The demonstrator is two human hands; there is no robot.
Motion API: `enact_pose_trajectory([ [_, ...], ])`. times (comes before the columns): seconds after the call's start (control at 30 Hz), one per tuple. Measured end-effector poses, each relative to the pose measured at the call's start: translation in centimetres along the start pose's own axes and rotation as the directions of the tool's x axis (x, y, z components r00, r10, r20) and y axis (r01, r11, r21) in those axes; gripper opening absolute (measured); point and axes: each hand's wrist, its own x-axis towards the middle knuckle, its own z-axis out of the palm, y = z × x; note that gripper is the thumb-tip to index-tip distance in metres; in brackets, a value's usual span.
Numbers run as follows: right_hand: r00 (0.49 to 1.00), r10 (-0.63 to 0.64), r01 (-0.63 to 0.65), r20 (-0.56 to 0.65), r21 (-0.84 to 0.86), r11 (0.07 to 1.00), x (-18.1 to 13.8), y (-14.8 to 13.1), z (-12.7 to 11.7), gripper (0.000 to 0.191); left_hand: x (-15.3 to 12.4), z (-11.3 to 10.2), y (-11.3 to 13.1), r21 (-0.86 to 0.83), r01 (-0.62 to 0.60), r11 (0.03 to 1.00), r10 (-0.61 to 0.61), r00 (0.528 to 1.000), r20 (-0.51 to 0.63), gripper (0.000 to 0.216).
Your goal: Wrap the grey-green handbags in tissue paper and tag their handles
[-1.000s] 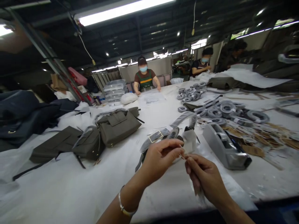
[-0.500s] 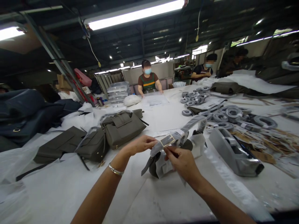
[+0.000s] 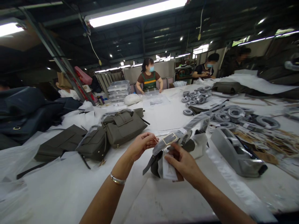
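Your left forearm (image 3: 105, 197) angles up from bottom left-of-centre; left hand (image 3: 143, 146) half-curled, fingers bunched toward your right. Your right forearm (image 3: 220, 199) slants in from lower right; right hand (image 3: 182, 163) sits lower, index extended, thumb pressing. Hands near, not touching.

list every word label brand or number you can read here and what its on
Nothing can be read with certainty.
Green apron: lettering, too small to read surely.
Clear plastic sheet: dark marks, too blurred to read.
White packet at the right hand: no legible print.
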Motion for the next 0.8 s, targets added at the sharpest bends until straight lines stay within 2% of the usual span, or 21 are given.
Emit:
enact_pose_trajectory([
  [0.07, 0.995, 0.068, -0.078, 0.068, 0.155, 0.985, -1.0, 0.3, -0.1, 0.063, -0.6, 0.0, -0.2, -0.104, -0.011, 0.995, 0.009, 1.0, -0.016, 0.025],
  [0.17, 0.982, 0.105, -0.147, 0.156, 0.292, 0.945, -2.6, -0.1, -0.1, 0.065, -1.4, 0.1, -0.6, -0.23, -0.047, 0.972, 0.039, 0.999, -0.039, 0.025],
  [0.3, 0.984, 0.067, -0.111, 0.164, 0.28, 0.953, -3.9, -1.1, -0.1, 0.049, -2.1, 0.4, -0.8, -0.345, -0.134, 0.929, 0.111, 0.99, -0.085, 0.03],
  [0.4, 0.976, 0.026, -0.085, 0.215, 0.268, 0.96, -4.2, -1.0, -0.6, 0.034, -2.6, 0.8, -0.6, -0.385, -0.211, 0.898, 0.188, 0.977, -0.099, 0.039],
  [0.5, 0.957, -0.025, -0.067, 0.289, 0.304, 0.95, -4.2, -0.5, -1.0, 0.034, -2.8, 1.0, -0.6, -0.354, -0.248, 0.902, 0.225, 0.969, -0.106, 0.04],
  [0.57, 0.956, -0.066, -0.003, 0.286, 0.235, 0.972, -4.1, -0.4, -1.1, 0.035, -2.7, 1.2, -0.8, -0.297, -0.264, 0.918, 0.24, 0.964, -0.114, 0.04],
  [0.67, 0.959, -0.218, 0.219, 0.182, 0.014, 0.976, -3.5, -0.9, -0.6, 0.029, -2.3, 1.4, -1.4, -0.224, -0.278, 0.934, 0.261, 0.96, -0.104, 0.04],
  [0.73, 0.918, -0.382, 0.394, 0.107, -0.131, 0.91, -3.0, -1.4, -0.2, 0.023, -2.0, 1.5, -1.7, -0.202, -0.285, 0.937, 0.271, 0.958, -0.097, 0.041],
  [0.8, 0.848, -0.528, 0.522, 0.053, -0.261, 0.812, -2.5, -2.0, 0.1, 0.022, -1.9, 1.5, -1.9, -0.195, -0.3, 0.934, 0.286, 0.953, -0.098, 0.043],
])
